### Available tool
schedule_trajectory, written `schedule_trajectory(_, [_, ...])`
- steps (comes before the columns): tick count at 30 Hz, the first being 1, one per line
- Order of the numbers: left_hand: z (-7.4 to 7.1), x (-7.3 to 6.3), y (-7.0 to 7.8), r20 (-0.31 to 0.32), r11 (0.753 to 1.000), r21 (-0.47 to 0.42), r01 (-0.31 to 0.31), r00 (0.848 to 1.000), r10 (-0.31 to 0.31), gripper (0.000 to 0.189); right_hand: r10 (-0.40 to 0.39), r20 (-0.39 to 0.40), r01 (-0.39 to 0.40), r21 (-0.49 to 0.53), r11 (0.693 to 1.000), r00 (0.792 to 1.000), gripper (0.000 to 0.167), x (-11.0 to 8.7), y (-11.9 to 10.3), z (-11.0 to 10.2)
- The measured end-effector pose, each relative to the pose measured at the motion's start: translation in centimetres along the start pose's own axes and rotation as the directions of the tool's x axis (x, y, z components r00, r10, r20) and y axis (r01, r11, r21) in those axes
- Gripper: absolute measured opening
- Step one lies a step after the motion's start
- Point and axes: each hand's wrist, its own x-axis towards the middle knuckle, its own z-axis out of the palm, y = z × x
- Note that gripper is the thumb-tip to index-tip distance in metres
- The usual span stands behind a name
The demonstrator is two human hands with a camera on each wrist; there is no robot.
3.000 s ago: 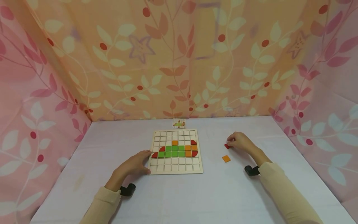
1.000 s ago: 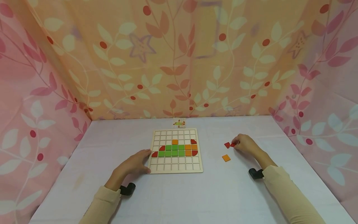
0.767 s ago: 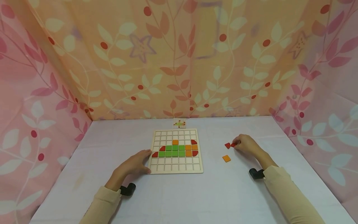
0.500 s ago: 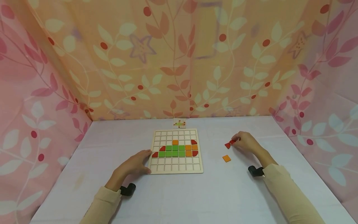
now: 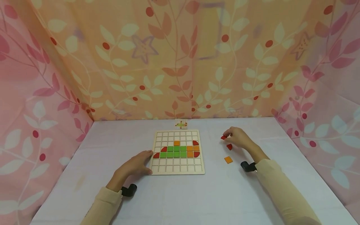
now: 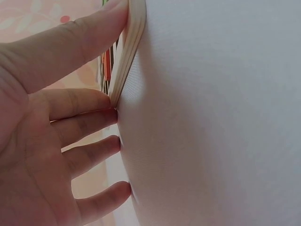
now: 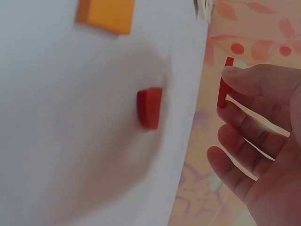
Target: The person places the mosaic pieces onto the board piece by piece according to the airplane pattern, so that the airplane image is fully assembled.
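In the head view, my right hand (image 5: 238, 137) pinches a red quarter-circle tile (image 5: 223, 137) between thumb and fingers, held up off the table. The right wrist view shows this red tile (image 7: 225, 82) edge-on. Below the hand lies another red quarter-circle tile (image 5: 229, 147), and nearer the front an orange square tile (image 5: 228, 159). My left hand (image 5: 136, 164) touches the left edge of a pale wooden grid board (image 5: 176, 161) with extended thumb and fingers. Green, orange and red tiles fill a cluster of the board's cells.
Behind the board lies a small picture card (image 5: 181, 124) printed with a coloured grid pattern. A white cloth (image 5: 174, 200) covers the table. Floral curtains (image 5: 180, 62) stand at the back and both sides.
My right hand has picked up one of the two red tiles lying together and carried it up and to the left. The left hand stays at the board.
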Motion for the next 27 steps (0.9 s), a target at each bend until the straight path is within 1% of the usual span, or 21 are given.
schedule_trajectory(5, [0.1,0.2,0.0,-0.002,1.000,0.001,0.008,1.000,-0.008,0.090,-0.055,-0.014,0.055,-0.015,0.998,0.998,0.027,0.8,-1.3,0.1])
schedule_trajectory(13, [0.1,0.1,0.1,-0.001,1.000,0.006,0.010,1.000,-0.010,0.089,-0.134,-0.040,0.134,0.002,0.991,0.990,0.025,2.3,-3.5,1.1])
schedule_trajectory(22, [0.1,0.1,0.1,-0.008,1.000,0.007,0.005,1.000,-0.005,0.089,-0.195,-0.006,0.195,0.000,0.981,0.981,0.024,4.6,-6.0,2.5])
schedule_trajectory(27, [0.1,0.2,-0.1,-0.008,1.000,0.012,-0.011,1.000,0.011,0.089,-0.229,0.011,0.229,-0.012,0.973,0.973,0.021,5.7,-7.3,3.6])
